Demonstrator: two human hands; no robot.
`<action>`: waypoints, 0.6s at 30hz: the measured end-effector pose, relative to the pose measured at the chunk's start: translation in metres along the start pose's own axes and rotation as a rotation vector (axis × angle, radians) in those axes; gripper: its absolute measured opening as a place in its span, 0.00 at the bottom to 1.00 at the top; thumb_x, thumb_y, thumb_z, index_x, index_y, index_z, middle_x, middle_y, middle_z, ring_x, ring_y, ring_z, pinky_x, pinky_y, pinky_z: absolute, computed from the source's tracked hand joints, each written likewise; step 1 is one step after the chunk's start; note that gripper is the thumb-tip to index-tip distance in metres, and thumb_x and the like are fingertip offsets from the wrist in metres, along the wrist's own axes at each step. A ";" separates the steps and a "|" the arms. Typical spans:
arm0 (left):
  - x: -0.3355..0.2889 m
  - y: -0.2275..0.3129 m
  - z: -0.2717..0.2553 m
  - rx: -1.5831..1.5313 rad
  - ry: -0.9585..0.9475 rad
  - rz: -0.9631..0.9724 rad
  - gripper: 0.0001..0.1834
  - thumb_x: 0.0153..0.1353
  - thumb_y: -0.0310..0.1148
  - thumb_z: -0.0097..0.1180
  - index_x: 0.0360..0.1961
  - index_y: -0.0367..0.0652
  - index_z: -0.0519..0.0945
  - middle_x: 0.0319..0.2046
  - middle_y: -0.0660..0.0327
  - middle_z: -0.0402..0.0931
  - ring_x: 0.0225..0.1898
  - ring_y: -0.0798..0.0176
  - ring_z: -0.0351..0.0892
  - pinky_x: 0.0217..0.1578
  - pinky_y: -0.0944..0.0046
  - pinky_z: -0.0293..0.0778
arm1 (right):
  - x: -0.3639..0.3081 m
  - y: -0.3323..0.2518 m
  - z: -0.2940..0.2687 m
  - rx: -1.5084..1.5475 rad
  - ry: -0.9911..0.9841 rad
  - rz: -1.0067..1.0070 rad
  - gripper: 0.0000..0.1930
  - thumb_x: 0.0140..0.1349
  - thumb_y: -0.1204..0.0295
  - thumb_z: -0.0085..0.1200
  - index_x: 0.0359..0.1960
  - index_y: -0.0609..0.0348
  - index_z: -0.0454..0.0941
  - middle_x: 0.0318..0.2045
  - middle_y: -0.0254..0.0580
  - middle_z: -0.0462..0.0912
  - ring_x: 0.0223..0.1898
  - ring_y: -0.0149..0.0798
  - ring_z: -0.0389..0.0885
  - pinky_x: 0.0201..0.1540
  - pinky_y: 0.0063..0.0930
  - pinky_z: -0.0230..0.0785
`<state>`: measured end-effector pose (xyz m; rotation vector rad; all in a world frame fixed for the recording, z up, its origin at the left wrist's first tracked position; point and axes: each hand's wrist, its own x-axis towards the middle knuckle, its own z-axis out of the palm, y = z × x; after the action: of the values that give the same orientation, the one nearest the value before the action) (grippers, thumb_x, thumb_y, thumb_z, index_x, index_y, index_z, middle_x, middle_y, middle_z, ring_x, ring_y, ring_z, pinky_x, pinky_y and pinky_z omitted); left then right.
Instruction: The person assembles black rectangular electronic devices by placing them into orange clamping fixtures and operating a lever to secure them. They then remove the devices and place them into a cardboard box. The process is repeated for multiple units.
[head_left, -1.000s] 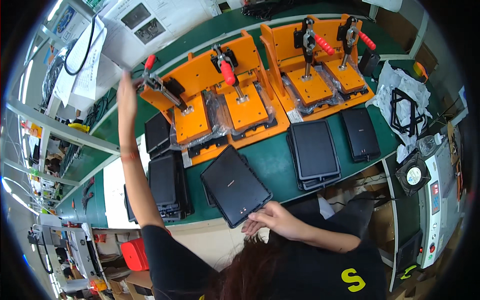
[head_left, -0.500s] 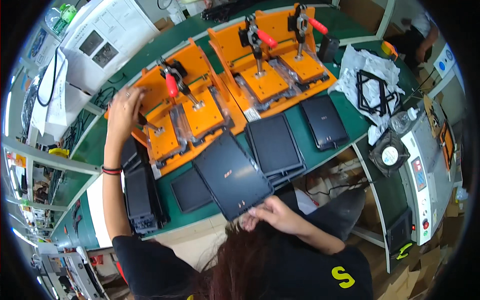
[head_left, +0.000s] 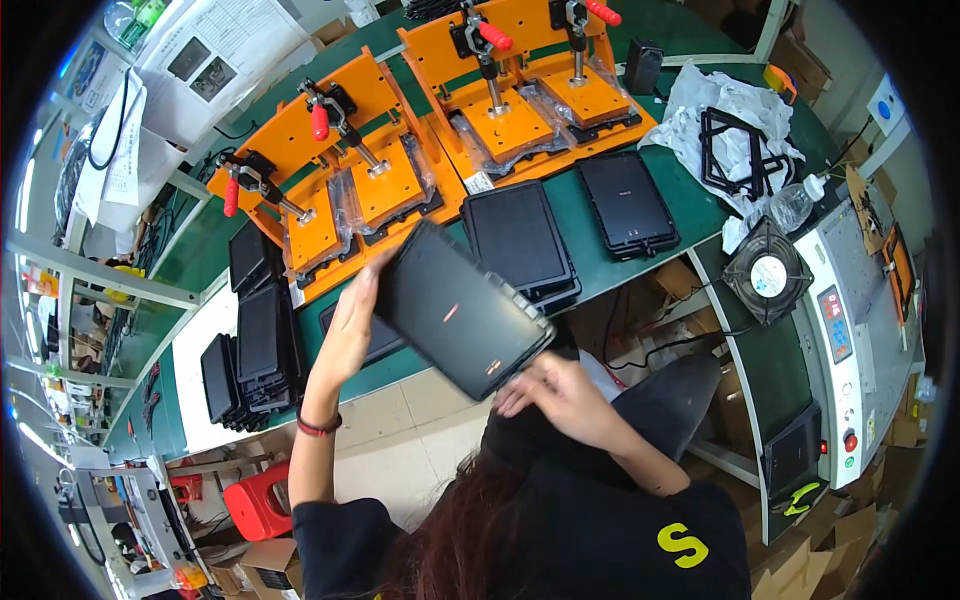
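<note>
In the head view, the right hand (head_left: 562, 395) grips the lower right corner of a black case (head_left: 450, 310), held over the near edge of the green table (head_left: 690, 215), while the left hand (head_left: 348, 325), open with fingers straight, lies along the case's left edge.

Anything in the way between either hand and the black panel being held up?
Nothing visible. The right hand holds the black panel directly at its near end; the left hand is at its left edge, with no object showing in between. The panel's underside is hidden.
</note>
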<state>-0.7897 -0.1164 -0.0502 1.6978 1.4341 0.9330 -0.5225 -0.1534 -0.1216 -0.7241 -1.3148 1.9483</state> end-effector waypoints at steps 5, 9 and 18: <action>0.117 0.041 0.056 0.028 -0.194 0.307 0.25 0.72 0.46 0.33 0.54 0.33 0.67 0.51 0.51 0.68 0.58 0.58 0.65 0.59 0.65 0.56 | -0.004 -0.022 -0.047 -0.101 0.452 -0.222 0.10 0.70 0.75 0.40 0.39 0.72 0.71 0.29 0.50 0.82 0.30 0.34 0.83 0.33 0.24 0.77; 0.217 0.035 0.120 0.112 -0.311 0.410 0.31 0.71 0.51 0.32 0.57 0.30 0.66 0.55 0.48 0.69 0.60 0.57 0.65 0.61 0.64 0.56 | 0.013 -0.025 -0.088 -0.422 0.797 -0.389 0.10 0.68 0.74 0.44 0.32 0.70 0.71 0.25 0.49 0.82 0.26 0.35 0.83 0.31 0.24 0.75; 0.291 0.022 0.171 -0.888 -0.659 0.024 0.57 0.56 0.74 0.14 0.61 0.27 0.63 0.60 0.47 0.64 0.62 0.53 0.63 0.65 0.57 0.54 | 0.035 -0.016 -0.162 -1.385 1.226 -0.754 0.24 0.50 0.84 0.58 0.52 0.64 0.75 0.32 0.44 0.77 0.34 0.42 0.77 0.38 0.32 0.73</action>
<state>-0.5950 0.1573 -0.0904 1.1546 0.4389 0.7424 -0.4192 -0.0301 -0.1642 -1.3703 -1.4969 -0.3331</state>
